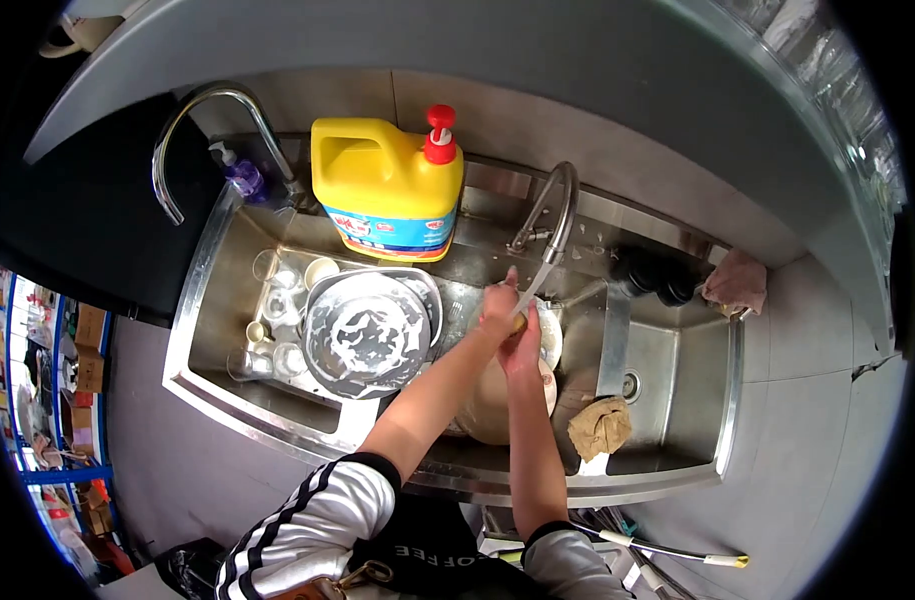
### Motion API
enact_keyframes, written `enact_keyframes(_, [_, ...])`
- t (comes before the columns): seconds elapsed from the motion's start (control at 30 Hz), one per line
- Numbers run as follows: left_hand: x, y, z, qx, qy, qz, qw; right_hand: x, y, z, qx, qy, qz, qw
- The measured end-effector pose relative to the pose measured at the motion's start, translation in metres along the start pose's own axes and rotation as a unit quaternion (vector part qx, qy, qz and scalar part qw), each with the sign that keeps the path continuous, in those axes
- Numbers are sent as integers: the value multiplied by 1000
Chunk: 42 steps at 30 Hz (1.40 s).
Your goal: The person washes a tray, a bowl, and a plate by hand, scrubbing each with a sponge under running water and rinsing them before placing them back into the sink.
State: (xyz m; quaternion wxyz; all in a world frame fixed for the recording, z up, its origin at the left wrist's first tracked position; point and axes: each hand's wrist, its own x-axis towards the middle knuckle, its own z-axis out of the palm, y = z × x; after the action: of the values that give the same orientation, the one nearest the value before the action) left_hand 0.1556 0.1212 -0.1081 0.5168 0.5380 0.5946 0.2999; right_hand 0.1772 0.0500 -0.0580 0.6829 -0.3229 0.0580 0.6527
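Note:
Both hands are over the middle sink basin, under the stream from the right faucet [562, 205]. My left hand [499, 303] has its fingers partly raised near the water. Just right of it, my right hand [520, 348] is closed around a small yellowish-brown thing [518, 323], too small to name. A white plate [550, 335] lies behind my right hand, and a large brownish round dish [485, 405] is below the forearms. Left of my hands, a grey basin [367, 335] holds white foam.
Cups and glasses [282, 305] stand at the sink's left. Behind are a yellow pump jug [387, 190], a purple soap bottle [242, 175] and another faucet [267, 125]. A brown cloth [599, 428] lies on the right divider's front; black objects [657, 278] and a pink cloth [735, 283] sit behind.

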Motion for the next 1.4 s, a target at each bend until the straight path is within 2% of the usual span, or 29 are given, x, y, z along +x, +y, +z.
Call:
enact_keyframes(0.07, [6, -4, -7, -93, -49, -161, 981, 2, 0, -3, -20, 11, -13, 1000])
enact_keyframes(0.1, [-38, 65, -42, 32, -43, -166, 985, 2, -2, 3, -39, -59, 20, 997])
enact_keyframes(0.13, [-40, 50, -42, 31, -39, -167, 985, 3, -3, 7, -57, -131, 53, 988])
enact_keyframes(0.17, [-40, 23, -37, 201, 39, 65, 977, 6, -3, 7, -57, -135, 56, 988])
enact_keyframes(0.2, [-39, 8, -38, 357, 112, 291, 881, 10, -3, 5, -82, -55, 33, 995])
enact_keyframes(0.23, [-51, 31, -61, 436, 154, 327, 825, 14, -2, 1, -108, 25, 10, 994])
enact_keyframes(0.27, [-53, 32, -67, 437, 157, 325, 824, 21, -2, -3, -108, 23, 13, 994])
enact_keyframes(0.33, [-57, 33, -77, 306, -16, 218, 927, 31, 0, -7, -218, 43, -74, 972])
enact_keyframes(0.37, [-64, 32, -79, 191, -34, 174, 965, 36, 0, -4, -231, 10, -104, 967])
enact_keyframes(0.47, [-79, 40, -88, 108, -23, 134, 985, 40, 2, 12, -324, 100, -117, 934])
enact_keyframes(0.67, [-79, 18, -86, 10, -30, 127, 991, 65, 6, -5, -235, 145, -95, 956])
enact_keyframes(0.73, [-74, 11, -83, -34, -9, 97, 995, 37, 0, 18, -270, 199, 1, 942])
enact_keyframes(0.77, [-73, 17, -80, -127, -6, 64, 990, 28, 0, 26, -276, 181, -18, 944])
enact_keyframes(0.8, [-71, 23, -77, -217, -2, 28, 976, 26, -1, 14, -191, 13, 18, 981])
enact_keyframes(0.87, [-64, 28, -73, -385, -98, -130, 908, 20, 4, 18, -213, 14, -45, 976])
enact_keyframes(0.9, [-62, 30, -70, -383, -104, -132, 908, 17, 4, 19, -207, 68, -103, 971])
enact_keyframes(0.93, [-57, 29, -65, -229, -93, -22, 969, 16, 0, 10, -204, 71, -108, 970])
enact_keyframes(0.97, [-50, 33, -61, -69, -77, 95, 990, 18, -6, -2, -366, 137, -221, 894])
enact_keyframes(1.0, [-47, 36, -55, -67, -85, 94, 990, 18, -9, -16, -510, 202, -317, 774])
enact_keyframes(1.03, [-46, 42, -46, 114, -65, 180, 975, 16, -13, -24, -521, 212, -386, 731])
enact_keyframes(1.07, [-51, 60, -44, 288, -43, 260, 920, 10, -16, -23, -521, 218, -385, 730])
enact_keyframes(1.13, [-49, 82, -38, 335, -24, 274, 901, -1, -26, -19, -604, 287, -398, 628])
enact_keyframes(1.17, [-39, 85, -35, 320, -8, 209, 924, -4, -27, -18, -541, 264, -410, 685])
enact_keyframes(1.2, [-33, 86, -31, 304, 7, 145, 942, 3, -24, -26, -540, 269, -413, 682])
enact_keyframes(1.27, [-33, 74, -31, 273, 65, 190, 941, 13, -17, -29, -358, 239, -399, 810])
enact_keyframes(1.3, [-36, 74, -39, 282, 111, 292, 907, 4, -21, -22, -415, 249, -269, 833])
enact_keyframes(1.33, [-41, 77, -45, 288, 156, 391, 860, 7, -14, -21, -410, 250, -272, 834])
enact_keyframes(1.37, [-47, 77, -44, 273, 141, 347, 886, 12, -5, -23, -251, 195, -187, 929])
enact_keyframes(1.4, [-51, 77, -42, 275, 143, 350, 884, 18, 0, -25, -83, 128, -92, 984])
